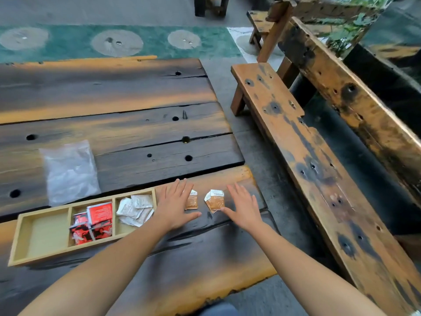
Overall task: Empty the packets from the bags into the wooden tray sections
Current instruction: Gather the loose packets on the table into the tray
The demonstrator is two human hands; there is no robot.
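Observation:
A long wooden tray [16, 242] with three sections lies on the table at the lower left. Its left section is bare, the middle one holds red packets [94, 221], the right one holds white packets [135, 209]. Brown packets [215, 199] lie loose on the table to the right of the tray, and one more brown packet [192, 199] is partly hidden by my left hand. My left hand [174, 204] rests flat with fingers spread beside the tray's right end. My right hand [243, 207] lies flat and open just right of the brown packets. A clear plastic bag [69, 172] lies behind the tray.
The dark plank table [114, 124] has holes and cracks, and its right edge runs close to my right hand. A worn wooden bench [307, 156] stands to the right across a narrow gap of floor.

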